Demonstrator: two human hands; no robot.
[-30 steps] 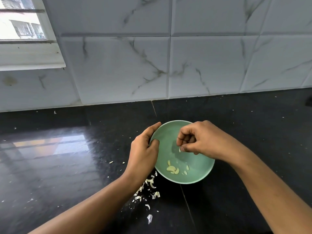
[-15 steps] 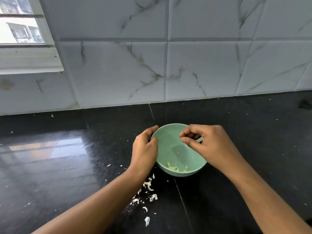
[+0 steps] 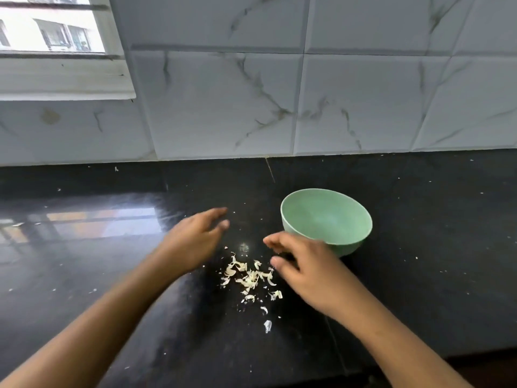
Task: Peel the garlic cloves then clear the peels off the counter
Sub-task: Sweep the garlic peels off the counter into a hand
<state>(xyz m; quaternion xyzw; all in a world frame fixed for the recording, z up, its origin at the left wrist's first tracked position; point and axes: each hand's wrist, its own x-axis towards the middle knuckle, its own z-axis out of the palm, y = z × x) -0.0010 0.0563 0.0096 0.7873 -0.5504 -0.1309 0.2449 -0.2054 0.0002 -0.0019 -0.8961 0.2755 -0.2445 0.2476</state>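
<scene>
peels: loose pale pile on the black worktop, mid-frame, between the two hands; a few strays trail toward 6 o'clock
left hand: at 10 o'clock from the pile, just beside it, palm down; fingers fairly straight and spread, gripping nothing (motion-blurred, so can't tell if it touches the worktop)
right hand: at 3 o'clock from the pile, fingertips right at its edge; fingers loosely curved, nothing held
bowl: green, upright on the worktop, at 1 o'clock from the pile; right hand overlaps its near wall, contact unclear; inside bottom hidden by that wall
specks: small pale bits scattered over the worktop out toward 9 and 3 o'clock
tiled wall: white, marbled, along the worktop's 12 o'clock edge
window: frame corner at 10 o'clock
</scene>
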